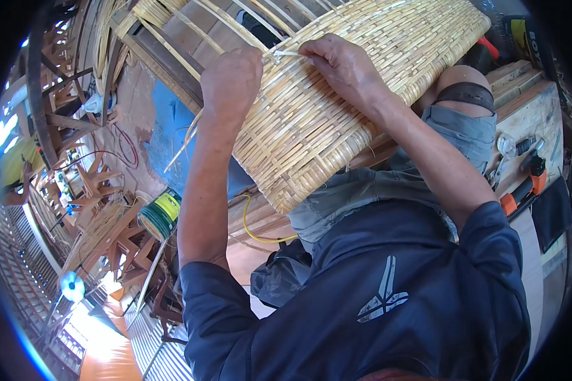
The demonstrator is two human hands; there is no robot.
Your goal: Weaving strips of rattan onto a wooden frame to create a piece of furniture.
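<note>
A woven cane panel lies across my lap, with bare slats showing along its far part. My left hand is closed at the weave's edge, its fingertips at a thin pale strip that runs between my two hands. My right hand pinches the other end of that strip, resting close over the weave. A loose cane strand hangs below my left hand along the panel's side.
At left are a green tub, wooden pieces, a red hose and another person's arm. A fan stands lower left. An orange-handled tool lies on the wooden bench at right. A yellow cord lies below the panel.
</note>
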